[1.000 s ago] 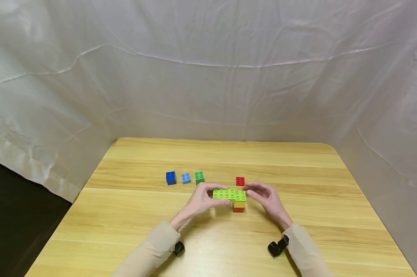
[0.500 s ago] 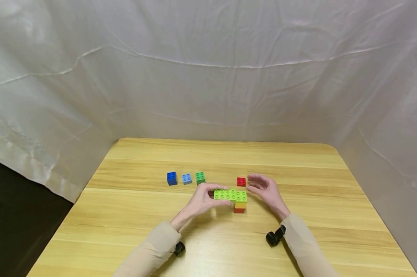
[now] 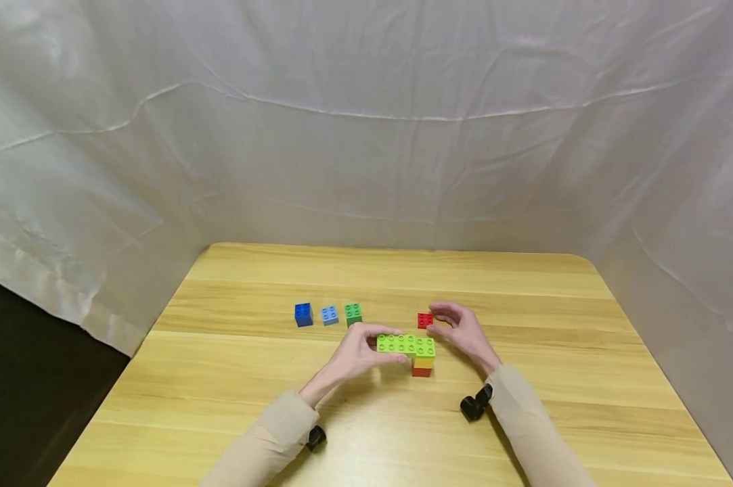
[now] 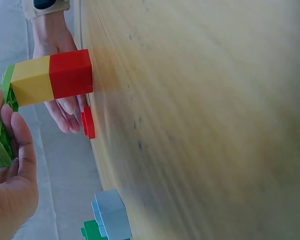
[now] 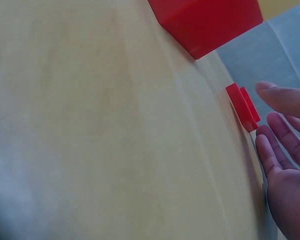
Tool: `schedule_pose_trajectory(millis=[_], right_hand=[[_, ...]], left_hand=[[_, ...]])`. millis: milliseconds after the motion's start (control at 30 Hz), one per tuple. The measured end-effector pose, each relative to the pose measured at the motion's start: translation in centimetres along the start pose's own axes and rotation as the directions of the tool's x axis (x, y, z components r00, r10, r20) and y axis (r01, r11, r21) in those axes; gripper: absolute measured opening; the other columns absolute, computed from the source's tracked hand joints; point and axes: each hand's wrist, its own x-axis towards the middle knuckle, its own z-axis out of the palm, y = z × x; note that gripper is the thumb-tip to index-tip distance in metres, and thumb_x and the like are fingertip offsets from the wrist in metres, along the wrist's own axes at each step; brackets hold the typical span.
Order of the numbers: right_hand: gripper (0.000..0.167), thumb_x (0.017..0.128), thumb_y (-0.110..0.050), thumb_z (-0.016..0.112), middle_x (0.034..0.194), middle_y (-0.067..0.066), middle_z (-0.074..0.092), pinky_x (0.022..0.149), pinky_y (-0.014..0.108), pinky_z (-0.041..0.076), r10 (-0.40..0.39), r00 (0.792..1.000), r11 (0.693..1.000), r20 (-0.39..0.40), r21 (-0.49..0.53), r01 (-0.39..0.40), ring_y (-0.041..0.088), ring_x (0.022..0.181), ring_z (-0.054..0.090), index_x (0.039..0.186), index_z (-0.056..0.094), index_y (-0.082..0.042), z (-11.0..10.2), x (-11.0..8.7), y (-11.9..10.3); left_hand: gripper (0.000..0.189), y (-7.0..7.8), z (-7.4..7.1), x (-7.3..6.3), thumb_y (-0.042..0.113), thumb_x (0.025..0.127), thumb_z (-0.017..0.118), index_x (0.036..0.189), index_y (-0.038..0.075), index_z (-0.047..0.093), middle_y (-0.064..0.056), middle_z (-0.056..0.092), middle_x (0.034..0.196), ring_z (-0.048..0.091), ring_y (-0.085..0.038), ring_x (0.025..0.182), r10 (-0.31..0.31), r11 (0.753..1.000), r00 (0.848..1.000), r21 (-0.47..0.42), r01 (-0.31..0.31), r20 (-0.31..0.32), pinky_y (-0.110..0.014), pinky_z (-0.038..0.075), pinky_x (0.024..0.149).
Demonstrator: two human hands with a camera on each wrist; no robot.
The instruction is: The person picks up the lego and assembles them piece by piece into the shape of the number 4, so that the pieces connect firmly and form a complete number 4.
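My left hand [image 3: 359, 350] grips the left end of a long lime-green brick [image 3: 394, 344], thumb on the near side and fingers on the far side. Beneath its right end are a yellow brick [image 4: 32, 80] and, at the bottom, a red brick [image 4: 71, 74], its underside right by the tabletop. Behind this stack a thin red brick [image 3: 425, 320] lies studs up on the table. My right hand [image 3: 463, 333] is beside that thin brick, thumb and fingers spread apart around its right side; the right wrist view shows the fingertips [image 5: 262, 131] close to it, with nothing held.
On the left, behind my left hand, a dark blue brick [image 3: 303, 314], a light blue brick [image 3: 329, 315] and a green brick [image 3: 352, 313] stand in a row on the wooden table [image 3: 220, 379]. A pale sheet [image 3: 366, 169] hangs beyond the table's back edge.
My right hand has left the stack's right side and moved back to the thin red brick. My left hand keeps its grip on the lime-green brick, nearly still.
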Motion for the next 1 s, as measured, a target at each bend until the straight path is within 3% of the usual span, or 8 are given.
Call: schedule_pose_trajectory(millis=[133,367,667,867,1000], right_hand=[[0.052,0.087,0.0,0.074,0.138,0.029,0.058,0.112,0.045,0.047,-0.004,1.0,1.0,0.008,-0.027,0.004,0.043,0.127,0.057,0.135,0.055,0.006,0.1,0.3,0.1],[0.048,0.086,-0.001,0.076,0.131,0.027,0.063,0.102,0.034,0.055,-0.027,1.0,0.993,-0.004,-0.115,0.027,0.039,0.118,0.062,0.13,0.059,0.006,0.3,0.7,0.2],[0.042,0.087,-0.001,0.076,0.122,0.028,0.067,0.097,0.038,0.056,-0.071,0.997,0.972,-0.007,-0.223,0.067,0.037,0.109,0.064,0.125,0.062,0.008,0.6,0.7,-0.3],[0.038,0.086,0.006,0.073,0.12,0.032,0.066,0.096,0.047,0.055,-0.056,0.998,0.973,-0.016,-0.226,0.051,0.043,0.106,0.064,0.122,0.062,0.014,1.0,-0.4,-3.0],[0.039,0.087,0.004,0.074,0.121,0.033,0.066,0.097,0.044,0.056,-0.082,0.996,0.979,-0.029,-0.187,0.076,0.043,0.108,0.064,0.123,0.061,0.014,0.9,-0.3,-2.2]], left_hand=[[0.045,0.0,0.0,0.0,0.015,0.082,0.084,0.123,0.005,0.07,-0.017,0.074,0.114,0.069,-0.009,0.079,-0.008,1.0,1.0,0.003,0.008,-0.002,-0.022,0.061,0.07],[0.045,0.1,0.0,0.0,0.015,0.081,0.084,0.123,0.006,0.07,-0.017,0.075,0.113,0.068,-0.01,0.079,-0.015,1.0,1.0,-0.006,0.015,-0.007,-0.022,0.06,0.069],[0.045,0.2,0.0,0.0,0.016,0.081,0.085,0.123,0.005,0.071,-0.017,0.074,0.113,0.067,-0.012,0.079,-0.005,1.0,1.0,0.014,0.005,-0.012,-0.02,0.058,0.066],[0.045,0.1,0.0,-0.1,0.016,0.081,0.084,0.123,0.006,0.071,-0.016,0.075,0.113,0.067,-0.013,0.078,-0.005,1.0,1.0,0.018,0.005,-0.014,-0.02,0.058,0.065],[0.045,0.1,0.0,0.0,0.016,0.081,0.084,0.123,0.007,0.071,-0.016,0.075,0.114,0.066,-0.013,0.078,-0.012,1.0,1.0,0.016,0.012,-0.016,-0.019,0.057,0.065]])
